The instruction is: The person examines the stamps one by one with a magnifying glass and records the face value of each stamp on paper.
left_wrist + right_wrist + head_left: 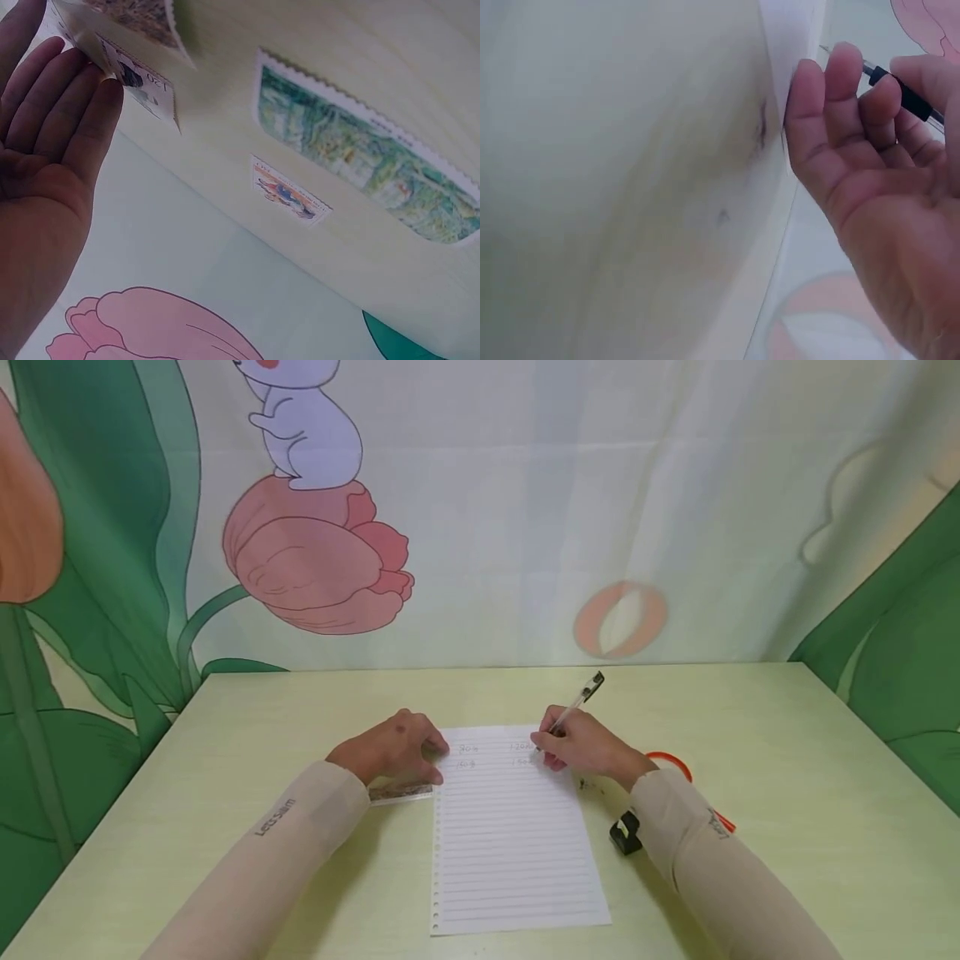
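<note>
A lined sheet of paper (517, 852), punched along its left edge, lies on the table with a few handwritten figures near its top. My right hand (581, 739) pinches a black pen (576, 703) whose tip is close to the upper right writing; the black grip of the pen (911, 97) also shows in the right wrist view. My left hand (397, 747) rests at the paper's upper left edge, its fingers nearly straight in the left wrist view. Near those fingers are a small stamp (142, 86) marked 1.20 and a brown stamp (139, 19).
Beyond the left hand lie a long green landscape stamp (360, 150) and a small colourful stamp (289, 193). By the right forearm are a small black object (625, 832) and an orange curved thing (671, 760), partly hidden by the sleeve. A printed curtain (487, 527) hangs behind the table.
</note>
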Action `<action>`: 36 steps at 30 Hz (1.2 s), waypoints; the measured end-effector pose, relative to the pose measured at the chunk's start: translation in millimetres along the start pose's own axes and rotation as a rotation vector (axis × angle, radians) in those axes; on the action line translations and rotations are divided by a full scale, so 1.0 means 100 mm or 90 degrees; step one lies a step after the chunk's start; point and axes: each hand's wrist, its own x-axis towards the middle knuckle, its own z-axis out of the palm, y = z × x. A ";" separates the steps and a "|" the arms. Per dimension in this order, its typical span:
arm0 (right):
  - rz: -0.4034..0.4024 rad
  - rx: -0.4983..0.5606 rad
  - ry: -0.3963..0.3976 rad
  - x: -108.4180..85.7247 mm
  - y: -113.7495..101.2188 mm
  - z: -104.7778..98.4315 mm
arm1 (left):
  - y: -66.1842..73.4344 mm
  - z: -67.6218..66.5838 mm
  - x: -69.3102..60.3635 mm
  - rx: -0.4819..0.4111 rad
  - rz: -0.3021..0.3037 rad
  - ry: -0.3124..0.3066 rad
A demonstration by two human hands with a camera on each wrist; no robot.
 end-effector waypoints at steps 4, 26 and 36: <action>0.009 0.024 -0.002 -0.02 0.01 -0.01 | 0.01 0.02 0.01 -0.002 0.013 -0.009; 0.061 -0.050 -0.004 -0.43 0.01 -0.39 | -0.24 0.04 -0.14 -0.050 0.050 0.078; 0.143 -0.099 -0.026 -0.74 -0.01 -0.36 | -0.28 0.07 -0.40 -0.011 0.078 0.092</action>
